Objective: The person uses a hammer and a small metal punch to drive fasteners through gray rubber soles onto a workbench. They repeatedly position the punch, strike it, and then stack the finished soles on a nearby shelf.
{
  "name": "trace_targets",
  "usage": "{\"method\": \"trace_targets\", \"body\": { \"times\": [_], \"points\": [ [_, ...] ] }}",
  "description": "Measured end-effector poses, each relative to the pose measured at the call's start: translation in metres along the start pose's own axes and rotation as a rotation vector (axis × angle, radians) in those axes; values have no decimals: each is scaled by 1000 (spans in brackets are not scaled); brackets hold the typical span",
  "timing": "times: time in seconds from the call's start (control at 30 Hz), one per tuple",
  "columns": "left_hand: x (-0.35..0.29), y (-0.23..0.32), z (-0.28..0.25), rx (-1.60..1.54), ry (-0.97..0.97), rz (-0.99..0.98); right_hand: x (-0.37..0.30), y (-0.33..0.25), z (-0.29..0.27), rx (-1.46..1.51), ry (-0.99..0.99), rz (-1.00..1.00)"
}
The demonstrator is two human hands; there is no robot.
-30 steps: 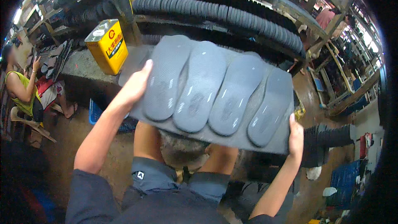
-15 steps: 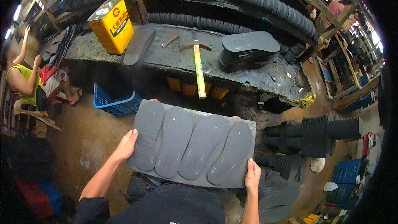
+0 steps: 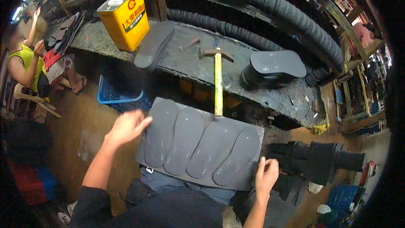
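Across my lap lies a flat grey board carrying several dark grey shoe soles side by side. My left hand is beside the board's left edge, fingers bent and thumb stretched apart, its tip at the edge; whether it touches is unclear. Just off the right edge, my right hand holds nothing, with thumb and fingers apart. On the workbench beyond, a hammer with a yellow handle juts over the front edge toward the board.
The workbench also bears a yellow can, a loose sole pair and a sole stack. Behind run shelves packed with soles. A blue basket stands below. More stacks lie right. A person sits far left.
Both hands have come off the board's edges, the left one rising. The board sits lower in my lap, and the view has shifted so the bench items appear further right.
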State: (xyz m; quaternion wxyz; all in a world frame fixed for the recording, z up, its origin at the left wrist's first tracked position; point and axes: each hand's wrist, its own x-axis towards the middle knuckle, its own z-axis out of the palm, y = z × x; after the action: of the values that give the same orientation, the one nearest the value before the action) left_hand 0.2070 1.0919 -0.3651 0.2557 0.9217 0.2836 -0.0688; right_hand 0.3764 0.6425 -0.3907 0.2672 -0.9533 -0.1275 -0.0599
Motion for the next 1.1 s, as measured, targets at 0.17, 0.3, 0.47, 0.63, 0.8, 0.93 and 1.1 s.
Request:
{"method": "trace_targets", "body": {
  "times": [0.17, 0.3, 0.47, 0.63, 0.8, 0.93, 1.1],
  "points": [
    [171, 76, -22, -94, 577, 706, 93, -105, 68, 387, -243, -130],
    [301, 117, -19, 5, 532, 369, 141, -145, 152, 587, -635, 252],
    [352, 164, -16, -82, 213, 255, 115, -159, 128, 472, -268, -120],
    [380, 191, -1, 94, 151, 267, -34, -130, 26, 359, -394, 261],
    [371, 194, 7, -35, 245, 282, -87, -88, 17, 821, -576, 599],
    [284, 162, 2, -848, -92, 317, -70, -71, 20, 1122, -381, 570],
    [151, 93, 21, -1465, -184, 154, -48, -54, 19, 1323, -207, 372]
  ]
}}
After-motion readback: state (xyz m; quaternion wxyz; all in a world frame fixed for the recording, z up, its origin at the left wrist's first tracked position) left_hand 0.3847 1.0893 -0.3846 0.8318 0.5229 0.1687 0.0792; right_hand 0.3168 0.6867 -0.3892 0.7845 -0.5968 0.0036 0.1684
